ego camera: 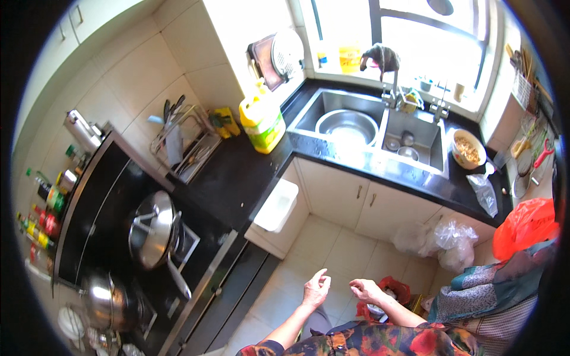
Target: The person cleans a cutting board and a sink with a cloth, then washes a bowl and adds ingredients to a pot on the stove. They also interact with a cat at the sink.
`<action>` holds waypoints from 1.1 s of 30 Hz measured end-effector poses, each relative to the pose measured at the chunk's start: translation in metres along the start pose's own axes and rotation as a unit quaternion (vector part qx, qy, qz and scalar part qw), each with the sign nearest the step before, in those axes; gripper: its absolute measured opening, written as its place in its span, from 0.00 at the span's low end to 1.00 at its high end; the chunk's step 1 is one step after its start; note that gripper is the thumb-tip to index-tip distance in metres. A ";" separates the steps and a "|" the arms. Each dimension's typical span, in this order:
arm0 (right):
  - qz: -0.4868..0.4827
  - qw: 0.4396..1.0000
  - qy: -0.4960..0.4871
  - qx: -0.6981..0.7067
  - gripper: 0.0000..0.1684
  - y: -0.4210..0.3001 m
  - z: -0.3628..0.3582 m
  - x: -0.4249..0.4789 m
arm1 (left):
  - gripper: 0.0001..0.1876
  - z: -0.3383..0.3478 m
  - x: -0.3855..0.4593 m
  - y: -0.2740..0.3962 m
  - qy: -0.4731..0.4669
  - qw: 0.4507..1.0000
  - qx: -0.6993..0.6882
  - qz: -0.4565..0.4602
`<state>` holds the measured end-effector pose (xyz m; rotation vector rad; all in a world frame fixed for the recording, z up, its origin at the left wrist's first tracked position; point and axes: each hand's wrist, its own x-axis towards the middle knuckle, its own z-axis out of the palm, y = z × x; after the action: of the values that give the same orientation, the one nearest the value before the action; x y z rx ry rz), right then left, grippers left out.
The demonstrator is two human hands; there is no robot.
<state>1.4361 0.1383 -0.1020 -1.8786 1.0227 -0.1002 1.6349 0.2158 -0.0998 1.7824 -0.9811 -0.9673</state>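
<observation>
My left hand [317, 288] is in the air in front of my body, fingers loosely bent and holding nothing. Level with it to the right, my right hand [366, 291] is also free of any object, its fingers half curled. Beneath them lies the pale tiled floor [340, 249]. From this view, a red plastic bag lining a waste bin [394, 288] shows just behind my right hand and forearm. A white plastic bin [277, 207] hangs at the counter's edge, ahead and to the left of my hands. Neither hand touches anything.
Left, a wok [151, 236] with a lid and a steel pot [99, 298] stand on the gas hob. A double sink [307, 120] holds a steel basin [347, 127]. Near it are a yellow jug [260, 120] and a bowl of food [467, 149]. Bags and cloths crowd the right.
</observation>
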 end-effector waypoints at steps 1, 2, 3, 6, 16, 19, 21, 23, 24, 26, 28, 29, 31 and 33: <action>-0.024 0.998 0.044 -0.024 0.17 -0.006 -0.005 0.003 | 0.19 0.002 0.020 0.005 -0.012 1.000 -0.020 0.006; -0.029 0.996 0.079 -0.006 0.17 -0.016 -0.014 0.016 | 0.14 -0.002 0.045 0.012 -0.001 0.999 -0.028 0.045; -0.013 0.994 0.107 0.006 0.16 -0.022 -0.022 0.018 | 0.11 -0.004 0.061 0.034 -0.026 0.997 -0.059 0.041; 0.042 0.993 0.110 0.021 0.15 -0.045 -0.028 0.047 | 0.10 -0.030 0.107 0.054 -0.017 0.996 -0.064 0.066; 0.021 0.971 0.228 0.067 0.12 -0.094 -0.080 0.062 | 0.23 -0.134 0.284 0.098 0.153 0.927 0.256 0.230; 0.030 0.964 0.257 0.059 0.12 -0.089 -0.104 0.060 | 0.33 -0.147 0.327 0.108 0.153 0.902 0.392 0.093; 0.025 0.960 0.270 0.067 0.12 -0.087 -0.124 0.065 | 0.38 -0.147 0.344 0.107 0.117 0.911 0.396 0.009; 0.020 0.958 0.275 0.076 0.12 -0.093 -0.147 0.077 | 0.40 -0.138 0.352 0.107 0.124 0.905 0.405 -0.030; 0.004 0.959 0.272 0.078 0.12 -0.092 -0.158 0.088 | 0.41 -0.129 0.353 0.114 0.115 0.907 0.402 -0.047; -0.024 0.961 0.262 0.084 0.12 -0.088 -0.180 0.110 | 0.42 -0.098 0.359 0.114 0.132 0.897 0.417 -0.068; -0.068 0.965 0.251 0.042 0.13 -0.084 -0.206 0.131 | 0.43 -0.062 0.374 0.131 0.161 0.882 0.432 -0.099; -0.097 0.963 0.249 0.016 0.13 -0.077 -0.220 0.143 | 0.43 -0.048 0.384 0.145 0.149 0.876 0.444 -0.111; -0.148 0.964 0.221 0.027 0.13 -0.077 -0.244 0.172 | 0.40 -0.045 0.410 0.158 0.088 0.935 0.344 0.014; -0.174 0.965 0.194 0.036 0.14 -0.064 -0.265 0.198 | 0.34 -0.022 0.427 0.185 -0.009 0.980 0.105 0.167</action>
<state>1.4790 -0.1716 0.0229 -1.9979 0.9153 -0.7271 1.7786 -0.2189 -0.0146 1.7057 -1.3844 -0.6894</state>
